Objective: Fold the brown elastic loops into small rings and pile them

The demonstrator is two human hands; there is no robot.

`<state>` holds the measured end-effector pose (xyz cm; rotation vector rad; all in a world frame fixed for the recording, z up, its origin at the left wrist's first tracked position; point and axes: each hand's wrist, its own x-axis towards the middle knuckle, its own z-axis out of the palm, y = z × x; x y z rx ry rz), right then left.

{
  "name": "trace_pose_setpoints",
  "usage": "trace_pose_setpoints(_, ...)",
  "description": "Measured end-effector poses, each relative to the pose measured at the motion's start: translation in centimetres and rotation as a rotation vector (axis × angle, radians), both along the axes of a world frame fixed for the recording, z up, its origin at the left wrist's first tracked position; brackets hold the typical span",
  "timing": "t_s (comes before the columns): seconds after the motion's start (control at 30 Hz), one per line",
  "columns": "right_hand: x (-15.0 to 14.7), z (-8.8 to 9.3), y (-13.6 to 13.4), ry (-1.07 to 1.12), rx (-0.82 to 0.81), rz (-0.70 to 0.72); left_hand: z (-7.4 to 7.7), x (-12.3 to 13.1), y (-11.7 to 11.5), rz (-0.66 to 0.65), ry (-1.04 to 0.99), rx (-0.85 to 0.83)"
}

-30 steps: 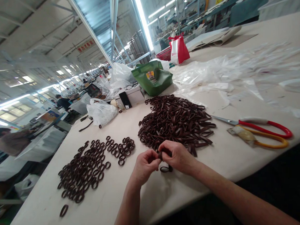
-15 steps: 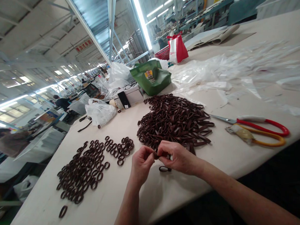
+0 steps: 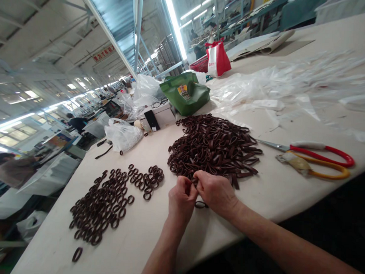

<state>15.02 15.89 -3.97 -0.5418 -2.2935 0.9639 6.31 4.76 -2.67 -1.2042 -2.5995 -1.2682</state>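
Observation:
My left hand [image 3: 182, 197] and my right hand [image 3: 215, 191] meet fingertip to fingertip at the near edge of a big heap of dark brown leather loops [image 3: 213, 148]. Together they pinch one small brown loop [image 3: 195, 180], mostly hidden by the fingers. Another brown loop [image 3: 200, 204] lies on the table just under my right hand. To the left, several rounded brown rings [image 3: 108, 204] are spread out on the pale tabletop [image 3: 143, 235].
Red- and yellow-handled scissors [image 3: 316, 159] lie right of the heap. Behind it are a green bag [image 3: 185, 93], a white plastic bag [image 3: 122, 135], a small box [image 3: 162, 114], a red and white bag [image 3: 217, 58] and clear plastic sleeves [image 3: 292, 85]. A single ring [image 3: 77, 254] lies near the front left edge.
Both hands have shifted slightly away from me toward the heap's edge and closed together more tightly on the loop. The view has shifted a little.

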Motion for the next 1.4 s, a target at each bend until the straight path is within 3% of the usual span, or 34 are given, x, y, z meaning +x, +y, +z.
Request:
trace_pose_setpoints(0.13, 0.1, 0.3, 0.4, -0.005, -0.111, 0.088, 0.1, -0.2, 0.1, 0.008, -0.03, -0.011)
trace_pose_setpoints(0.3, 0.3, 0.9, 1.3, 0.039, -0.31, 0.378, 0.1, -1.0, -0.4, 0.063, -0.068, 0.007)
trace_pose_setpoints(0.37, 0.4, 1.0, 1.4, 0.065, -0.344, 0.426, 0.2, -1.1, -0.6, 0.059, -0.088, 0.034)
trace_pose_setpoints(0.57, 0.1, 0.8, 1.3, 0.181, -0.328, 0.287, 0.3, -0.5, -0.5, 0.002, -0.217, 0.096)
trace_pose_setpoints(0.77, 0.1, 0.4, 1.4, 0.182, -0.207, 0.148, -0.1, 0.0, -0.1, -0.005, -0.133, 0.027)
trace_pose_setpoints(0.83, 0.3, 0.5, 1.6, 0.182, -0.181, 0.151, 0.4, -1.4, -0.8, 0.06, -0.124, 0.05)
trace_pose_setpoints(0.97, 0.6, 0.7, 3.0, 0.217, -0.156, 0.114, 2.3, -5.9, -3.7, 0.414, -0.053, 0.165)
trace_pose_setpoints(1.03, 0.6, 0.6, 3.8, 0.235, -0.148, 0.072, 3.0, -7.5, -5.0, 0.502, -0.052, 0.195)
trace_pose_setpoints(1.1, 0.7, 0.6, 4.3, 0.242, -0.142, 0.048, 3.1, -7.5, -5.3, 0.341, -0.191, 0.142)
trace_pose_setpoints(1.23, 0.7, 0.5, 4.4, 0.237, -0.118, 0.052, 2.2, -4.2, -3.5, -0.175, -0.376, -0.258)
trace_pose_setpoints(1.3, 0.6, 0.5, 4.2, 0.235, -0.105, 0.061, 1.8, -2.5, -2.4, -0.287, -0.344, -0.386)
trace_pose_setpoints(1.4, 0.6, 0.4, 4.2, 0.241, -0.091, 0.071, 1.5, -1.5, -1.6, -0.375, -0.348, -0.424)
